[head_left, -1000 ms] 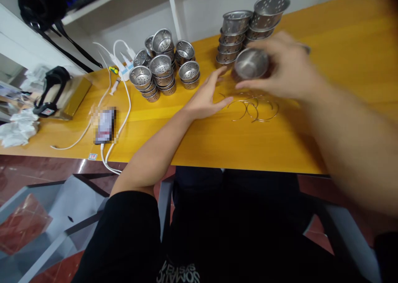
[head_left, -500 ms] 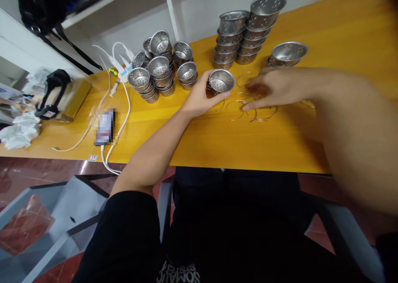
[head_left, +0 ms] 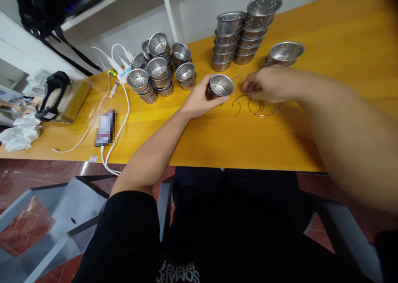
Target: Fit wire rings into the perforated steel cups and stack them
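My left hand (head_left: 195,101) grips a small perforated steel cup (head_left: 219,86), mouth up, on the yellow table (head_left: 248,142). My right hand (head_left: 268,84) pinches one thin wire ring (head_left: 239,98) out of a loose pile of wire rings (head_left: 264,108) lying just right of the cup. The two hands are close together, the cup between them.
Two tall stacks of steel cups (head_left: 242,36) stand behind the hands, a single cup (head_left: 284,52) to their right, and a cluster of shorter cup stacks (head_left: 158,69) at the left. Farther left lie a phone (head_left: 105,127), white cables (head_left: 120,108) and a box (head_left: 73,96).
My right hand passed the cup to my left hand, which now holds it. The right hand then went to the wire rings and closed on one, drawing it toward the cup.
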{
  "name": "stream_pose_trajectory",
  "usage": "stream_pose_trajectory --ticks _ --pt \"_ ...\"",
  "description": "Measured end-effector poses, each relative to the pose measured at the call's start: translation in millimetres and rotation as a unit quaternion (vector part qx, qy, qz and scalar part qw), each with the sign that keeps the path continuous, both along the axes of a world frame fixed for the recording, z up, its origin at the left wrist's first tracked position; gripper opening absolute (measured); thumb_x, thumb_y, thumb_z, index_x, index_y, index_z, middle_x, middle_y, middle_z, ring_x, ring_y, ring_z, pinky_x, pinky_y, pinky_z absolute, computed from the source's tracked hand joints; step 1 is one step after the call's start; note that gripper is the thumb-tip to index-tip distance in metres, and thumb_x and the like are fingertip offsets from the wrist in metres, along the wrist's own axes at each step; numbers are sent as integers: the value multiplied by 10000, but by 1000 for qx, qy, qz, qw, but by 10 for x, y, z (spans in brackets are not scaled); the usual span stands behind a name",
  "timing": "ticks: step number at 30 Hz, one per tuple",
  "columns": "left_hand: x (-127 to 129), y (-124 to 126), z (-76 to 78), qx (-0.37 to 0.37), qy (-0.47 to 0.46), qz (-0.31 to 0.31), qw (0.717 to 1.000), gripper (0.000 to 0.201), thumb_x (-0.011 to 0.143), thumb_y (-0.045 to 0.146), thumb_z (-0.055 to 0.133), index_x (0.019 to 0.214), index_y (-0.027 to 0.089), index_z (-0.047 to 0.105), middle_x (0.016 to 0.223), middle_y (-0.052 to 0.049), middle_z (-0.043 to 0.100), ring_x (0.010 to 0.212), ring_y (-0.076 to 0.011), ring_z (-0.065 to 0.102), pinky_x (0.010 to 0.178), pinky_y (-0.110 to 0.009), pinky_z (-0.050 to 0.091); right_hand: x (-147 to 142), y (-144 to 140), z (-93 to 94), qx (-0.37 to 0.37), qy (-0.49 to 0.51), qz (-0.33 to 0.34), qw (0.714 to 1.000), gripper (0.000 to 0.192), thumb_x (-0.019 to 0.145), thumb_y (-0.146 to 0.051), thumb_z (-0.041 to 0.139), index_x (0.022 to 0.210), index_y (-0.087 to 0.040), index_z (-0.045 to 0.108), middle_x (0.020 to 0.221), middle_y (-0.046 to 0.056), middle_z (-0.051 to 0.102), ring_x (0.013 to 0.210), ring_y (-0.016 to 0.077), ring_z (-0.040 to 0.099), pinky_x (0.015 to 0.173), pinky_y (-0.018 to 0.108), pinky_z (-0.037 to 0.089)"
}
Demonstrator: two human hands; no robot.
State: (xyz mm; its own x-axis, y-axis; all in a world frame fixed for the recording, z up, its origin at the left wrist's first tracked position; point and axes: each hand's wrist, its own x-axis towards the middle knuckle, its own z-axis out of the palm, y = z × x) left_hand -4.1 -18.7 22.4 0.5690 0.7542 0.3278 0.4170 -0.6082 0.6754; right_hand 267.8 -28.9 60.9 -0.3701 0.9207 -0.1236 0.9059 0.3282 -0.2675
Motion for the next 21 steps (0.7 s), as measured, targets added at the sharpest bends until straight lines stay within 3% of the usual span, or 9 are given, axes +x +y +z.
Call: stream_pose_trajectory --ticks 5,12,18,21 --pt "-4 0 8 -6 -2 -2 1000 758 953 694 751 1478 219 480 1512 -155 675 1406 -275 697 1236 -440 564 -14 17 -34 16 -12 3 1000 259 786 -167 790 1017 -257 715 951 52 790 848 263 710 807 422 522" --pt "-9 -22 48 -10 -26 -9 1000 644 911 476 851 1393 196 528 1432 -156 722 1329 -271 732 1195 -422 593 82 52 -46 19 65 -23 997 284 801 -169 761 1062 -244 680 990 68 791 873 251 717 859 425 554" --pt "-18 -23 58 -1 10 -9 1000 655 935 509 799 1426 205 491 1486 -165 696 1393 -293 708 1246 -462 570 85 -15 45 44 83 -43 995 303 823 -181 752 1117 -238 702 1008 69 792 846 224 694 855 403 564" --pt "-18 -21 35 -8 -4 -16 1000 698 937 593 778 1437 205 484 1501 -168 677 1414 -304 695 1252 -479 561 28 -106 115 79 155 -53 983 235 870 -178 740 1104 -200 737 948 80 772 800 200 664 851 393 571"
